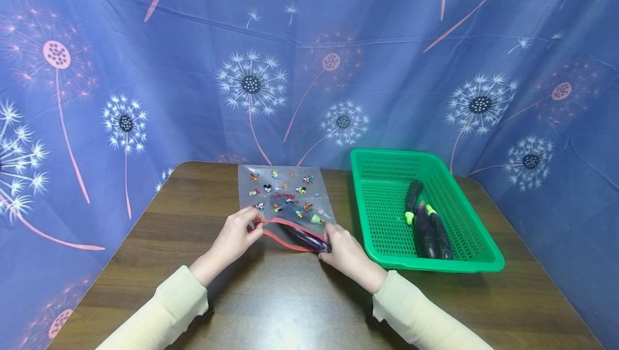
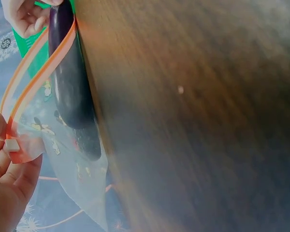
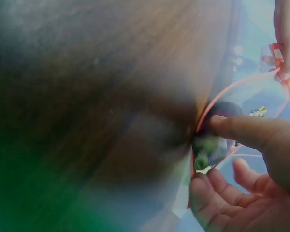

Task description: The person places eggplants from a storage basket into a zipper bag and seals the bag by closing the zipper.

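- My left hand [image 1: 239,229] is pinching the corner of the printed clear bag [image 1: 295,180] between thumb and fingers, close by the white slider [image 2: 11,145] on its red zip edge [image 1: 282,243].
- My right hand [image 1: 343,248] is gripping the near end of the eggplant [image 1: 307,238], thumb against the skin. I cannot tell how far the other fingers are wrapping round it, since the bag's edge is crossing in front of them.
- The eggplant is lying slantwise in the gaping bag mouth, its far part inside the plastic, its near end sticking out into my right hand.
- A green-tipped vegetable [image 1: 317,219] is showing through the plastic just beyond, so I judge the two could be jamming against each other if I am pushing at this angle.
- The mouth is sagging between my hands; were my left pinch slipping off that small corner, the lips could be closing on the eggplant.
- My right fingers are sitting right at the rim, so they could be dragging the zip edge inward, folding it under the eggplant or straining the thin film.
- The bag is lying flat on the wooden table [image 1: 271,301], nothing visible bracing its far end, so a hard shove could be sliding it away.
- The green basket [image 1: 425,264] is standing near my right forearm; a wide elbow swing could be knocking it.
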`<state>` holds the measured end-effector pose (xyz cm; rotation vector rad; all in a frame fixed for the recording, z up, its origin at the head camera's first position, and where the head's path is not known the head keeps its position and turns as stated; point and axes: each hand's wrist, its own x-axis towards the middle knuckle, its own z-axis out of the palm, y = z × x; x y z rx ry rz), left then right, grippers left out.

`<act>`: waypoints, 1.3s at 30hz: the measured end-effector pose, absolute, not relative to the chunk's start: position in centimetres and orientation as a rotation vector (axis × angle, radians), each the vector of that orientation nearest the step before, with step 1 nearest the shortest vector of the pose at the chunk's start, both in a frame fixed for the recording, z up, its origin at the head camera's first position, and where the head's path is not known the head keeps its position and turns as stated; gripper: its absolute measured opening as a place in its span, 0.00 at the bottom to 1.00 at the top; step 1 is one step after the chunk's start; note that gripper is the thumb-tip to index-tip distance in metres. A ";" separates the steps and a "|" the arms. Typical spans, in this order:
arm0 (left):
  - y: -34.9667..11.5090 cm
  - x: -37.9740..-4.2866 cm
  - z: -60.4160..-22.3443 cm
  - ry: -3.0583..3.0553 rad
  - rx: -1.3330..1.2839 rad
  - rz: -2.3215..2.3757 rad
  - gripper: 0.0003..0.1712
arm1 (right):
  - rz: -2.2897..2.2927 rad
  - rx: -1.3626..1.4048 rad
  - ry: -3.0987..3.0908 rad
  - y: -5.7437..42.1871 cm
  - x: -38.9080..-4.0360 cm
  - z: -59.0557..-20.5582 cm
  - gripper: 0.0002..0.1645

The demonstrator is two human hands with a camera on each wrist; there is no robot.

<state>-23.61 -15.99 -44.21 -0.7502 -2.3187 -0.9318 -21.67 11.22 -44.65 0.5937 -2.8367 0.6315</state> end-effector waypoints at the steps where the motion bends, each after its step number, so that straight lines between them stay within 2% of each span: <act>1: -16.0 -23.6 -44.2 -2.319 -0.751 -0.932 0.09 | 0.631 0.598 -2.836 11.3 -21.6 -44.6 0.25; 7: -16.0 -23.6 -44.2 -2.323 -0.749 -0.938 0.10 | 0.560 0.600 -2.880 11.9 -21.1 -44.6 0.23; 17: -16.1 -23.7 -44.3 -2.331 -0.742 -0.916 0.10 | 0.521 0.586 -2.894 11.5 -21.3 -44.4 0.14; 39: -16.0 -23.8 -44.3 -2.314 -0.746 -0.914 0.11 | 0.368 0.402 -2.869 9.3 -22.4 -43.1 0.22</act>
